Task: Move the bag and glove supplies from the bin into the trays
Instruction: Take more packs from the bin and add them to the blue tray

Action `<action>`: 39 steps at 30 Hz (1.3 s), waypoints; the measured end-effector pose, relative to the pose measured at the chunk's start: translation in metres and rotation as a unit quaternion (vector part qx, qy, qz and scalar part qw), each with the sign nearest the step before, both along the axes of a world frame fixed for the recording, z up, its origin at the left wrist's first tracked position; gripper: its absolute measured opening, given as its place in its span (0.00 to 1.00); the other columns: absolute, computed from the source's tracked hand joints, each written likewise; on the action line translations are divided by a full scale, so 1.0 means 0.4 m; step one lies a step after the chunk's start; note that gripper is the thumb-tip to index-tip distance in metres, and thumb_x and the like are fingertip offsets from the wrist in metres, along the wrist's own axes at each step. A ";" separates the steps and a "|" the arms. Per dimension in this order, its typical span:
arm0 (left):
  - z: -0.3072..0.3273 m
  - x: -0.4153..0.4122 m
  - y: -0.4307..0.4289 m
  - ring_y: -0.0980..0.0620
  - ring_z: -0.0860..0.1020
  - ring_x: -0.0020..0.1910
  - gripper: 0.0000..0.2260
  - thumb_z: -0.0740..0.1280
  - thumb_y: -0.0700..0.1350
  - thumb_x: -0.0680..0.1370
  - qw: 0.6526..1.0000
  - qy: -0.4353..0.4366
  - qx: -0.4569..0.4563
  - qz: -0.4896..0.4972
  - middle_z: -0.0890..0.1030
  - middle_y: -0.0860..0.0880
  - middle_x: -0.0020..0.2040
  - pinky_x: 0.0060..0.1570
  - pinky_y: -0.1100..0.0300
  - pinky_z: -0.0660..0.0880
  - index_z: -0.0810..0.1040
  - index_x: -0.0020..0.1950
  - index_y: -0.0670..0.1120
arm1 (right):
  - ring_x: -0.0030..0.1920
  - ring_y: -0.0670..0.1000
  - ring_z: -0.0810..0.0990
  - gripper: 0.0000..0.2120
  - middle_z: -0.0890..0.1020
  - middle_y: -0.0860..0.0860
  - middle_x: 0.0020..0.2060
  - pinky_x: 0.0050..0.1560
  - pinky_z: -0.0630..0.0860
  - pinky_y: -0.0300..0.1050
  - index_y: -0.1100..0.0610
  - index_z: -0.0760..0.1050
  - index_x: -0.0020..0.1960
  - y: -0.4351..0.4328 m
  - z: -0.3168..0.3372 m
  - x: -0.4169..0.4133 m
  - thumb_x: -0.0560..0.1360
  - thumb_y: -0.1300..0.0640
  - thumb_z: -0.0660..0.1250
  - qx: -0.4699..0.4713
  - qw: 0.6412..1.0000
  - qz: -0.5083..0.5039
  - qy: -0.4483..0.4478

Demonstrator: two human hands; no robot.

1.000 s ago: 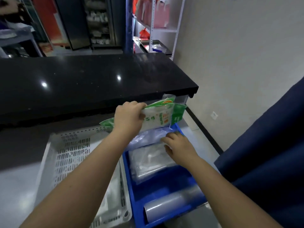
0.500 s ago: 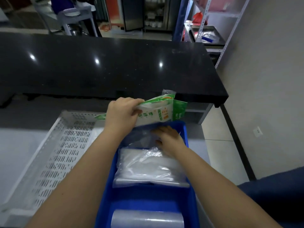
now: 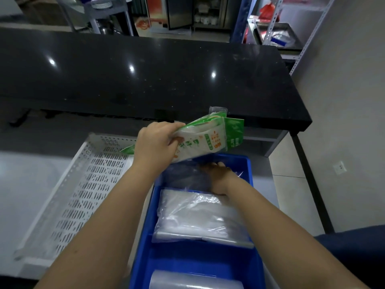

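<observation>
My left hand (image 3: 158,142) is shut on a bunch of green and white packs (image 3: 210,138), held tilted above the far end of the blue bin (image 3: 249,170). My right hand (image 3: 218,176) reaches into that far end beneath the packs and rests on a bluish clear bag (image 3: 183,174); its fingertips are partly hidden. A clear packet of plastic supplies (image 3: 200,215) lies across the middle of the bin. A clear roll (image 3: 195,282) lies at the near end. The white perforated tray (image 3: 83,184) stands just left of the bin.
A black stone counter (image 3: 145,76) runs across the back, overhanging the work surface. A grey wall with a socket (image 3: 339,167) is on the right. Metal shelving (image 3: 279,36) stands at the back right. Dark blue cloth (image 3: 354,247) is at the lower right.
My right hand has slid further toward the bin's far end, under the held packs. My left hand keeps the green and white packs raised. The view has swung left and down.
</observation>
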State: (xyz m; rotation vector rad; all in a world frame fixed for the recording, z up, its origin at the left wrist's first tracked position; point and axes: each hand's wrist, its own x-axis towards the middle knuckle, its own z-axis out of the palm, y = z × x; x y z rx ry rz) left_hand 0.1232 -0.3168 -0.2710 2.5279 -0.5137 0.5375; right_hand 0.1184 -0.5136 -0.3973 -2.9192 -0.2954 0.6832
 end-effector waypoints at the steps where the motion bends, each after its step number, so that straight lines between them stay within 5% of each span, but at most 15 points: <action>1: 0.003 0.001 0.003 0.45 0.78 0.48 0.16 0.71 0.43 0.73 1.000 0.003 -0.001 -0.002 0.84 0.49 0.48 0.47 0.48 0.75 0.80 0.60 0.51 | 0.65 0.58 0.66 0.24 0.68 0.51 0.68 0.63 0.66 0.56 0.43 0.59 0.71 0.003 -0.001 0.005 0.76 0.44 0.57 0.002 1.000 0.004 0.016; 4: 0.010 0.003 0.014 0.47 0.78 0.49 0.16 0.71 0.44 0.73 1.000 0.004 -0.002 -0.007 0.83 0.51 0.49 0.48 0.48 0.74 0.80 0.60 0.52 | 0.66 0.58 0.63 0.21 0.66 0.51 0.67 0.65 0.65 0.60 0.42 0.62 0.69 0.001 -0.007 0.009 0.76 0.47 0.58 0.009 0.999 -0.006 0.041; 11: 0.020 -0.014 0.041 0.46 0.78 0.49 0.16 0.71 0.43 0.73 1.000 0.009 -0.018 0.004 0.83 0.50 0.49 0.49 0.47 0.74 0.80 0.60 0.52 | 0.57 0.56 0.75 0.14 0.78 0.54 0.59 0.64 0.68 0.48 0.54 0.71 0.64 0.014 -0.010 0.001 0.81 0.58 0.53 0.062 0.992 -0.055 0.099; 19: 0.053 -0.017 0.070 0.48 0.77 0.48 0.15 0.70 0.43 0.73 0.999 0.014 -0.028 0.011 0.83 0.51 0.48 0.48 0.48 0.74 0.80 0.60 0.52 | 0.52 0.57 0.79 0.14 0.80 0.54 0.54 0.46 0.75 0.46 0.55 0.76 0.56 0.017 0.092 -0.019 0.72 0.54 0.68 -0.049 0.995 0.004 -0.084; 24: 0.084 -0.008 0.028 0.50 0.77 0.50 0.16 0.70 0.43 0.73 0.999 0.018 -0.014 -0.023 0.83 0.52 0.50 0.48 0.52 0.74 0.80 0.60 0.53 | 0.32 0.60 0.79 0.15 0.79 0.57 0.32 0.27 0.70 0.45 0.60 0.77 0.36 -0.004 0.201 -0.150 0.53 0.60 0.78 0.053 0.944 0.047 -0.323; 28: 0.077 0.008 -0.045 0.57 0.77 0.44 0.16 0.70 0.45 0.73 0.992 0.110 -0.023 -0.059 0.82 0.57 0.50 0.39 0.61 0.74 0.79 0.59 0.58 | 0.36 0.59 0.78 0.17 0.80 0.57 0.35 0.31 0.74 0.50 0.61 0.79 0.41 -0.019 0.229 -0.228 0.54 0.59 0.79 0.057 0.942 0.010 -0.330; 32: 0.018 0.004 -0.122 0.52 0.80 0.49 0.16 0.71 0.46 0.72 0.982 0.154 0.028 -0.109 0.83 0.54 0.52 0.44 0.57 0.76 0.80 0.58 0.57 | 0.34 0.57 0.76 0.13 0.79 0.56 0.34 0.30 0.73 0.48 0.61 0.78 0.39 -0.047 0.216 -0.287 0.56 0.69 0.74 0.050 0.931 -0.042 -0.360; 39: -0.090 0.032 -0.128 0.52 0.79 0.49 0.16 0.72 0.45 0.72 0.960 0.248 0.054 -0.115 0.82 0.54 0.54 0.46 0.55 0.77 0.78 0.59 0.56 | 0.41 0.54 0.76 0.08 0.81 0.53 0.42 0.41 0.76 0.50 0.58 0.79 0.45 -0.063 0.203 -0.318 0.67 0.63 0.72 0.042 0.937 -0.074 -0.338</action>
